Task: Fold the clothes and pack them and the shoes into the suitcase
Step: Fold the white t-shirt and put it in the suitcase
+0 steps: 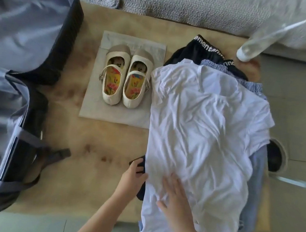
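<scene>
Our right hand lies flat, fingers straight, on the crumpled white T-shirt topping the clothes pile on the tan table. Our left hand pinches the dark navy garment beneath. The shirt looks light and limp (it will sag), so we judge the shoulders or hem corners the best holds.

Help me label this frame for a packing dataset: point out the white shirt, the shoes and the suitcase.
white shirt (204, 131), head view, middle of its crumpled front.
shoes (113, 81), head view, insole of the shoe nearer the suitcase.
suitcase (24, 23), head view, grey lining of its far half.
</scene>
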Action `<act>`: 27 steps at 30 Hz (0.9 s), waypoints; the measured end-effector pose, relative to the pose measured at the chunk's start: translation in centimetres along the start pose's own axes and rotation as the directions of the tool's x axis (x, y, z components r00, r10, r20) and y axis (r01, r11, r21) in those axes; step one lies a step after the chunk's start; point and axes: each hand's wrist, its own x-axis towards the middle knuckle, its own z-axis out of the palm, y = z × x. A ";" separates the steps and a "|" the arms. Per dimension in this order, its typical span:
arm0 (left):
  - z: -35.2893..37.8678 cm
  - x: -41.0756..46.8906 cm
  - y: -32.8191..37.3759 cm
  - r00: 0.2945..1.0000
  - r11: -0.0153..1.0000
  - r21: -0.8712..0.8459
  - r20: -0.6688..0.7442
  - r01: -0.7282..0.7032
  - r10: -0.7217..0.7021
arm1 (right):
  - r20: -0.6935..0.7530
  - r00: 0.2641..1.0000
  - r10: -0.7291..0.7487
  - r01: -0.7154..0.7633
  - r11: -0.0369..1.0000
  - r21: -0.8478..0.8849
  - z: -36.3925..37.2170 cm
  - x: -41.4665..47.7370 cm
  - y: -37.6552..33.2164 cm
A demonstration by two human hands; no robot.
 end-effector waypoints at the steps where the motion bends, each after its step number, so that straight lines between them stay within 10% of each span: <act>1: 0.4 0.0 0.1 1.000 1.000 0.003 -0.015 -0.005 0.006 | -0.036 0.999 0.000 0.000 1.000 -0.019 0.6 -0.1 0.1; 13: 2.6 -0.1 0.6 0.971 0.999 -0.022 -0.234 -0.049 0.042 | -0.224 0.968 0.110 -0.084 0.989 0.121 -0.2 0.5 0.1; 22: 3.6 -2.3 1.2 0.969 0.967 -0.110 -0.118 -0.229 0.216 | -0.272 0.906 0.325 -0.086 0.769 0.634 -5.0 2.6 -1.9; 27: 5.7 -2.2 0.9 0.973 0.958 -0.184 0.019 -0.222 0.229 | -0.150 0.924 0.352 -0.235 0.832 0.503 -8.7 6.3 -3.2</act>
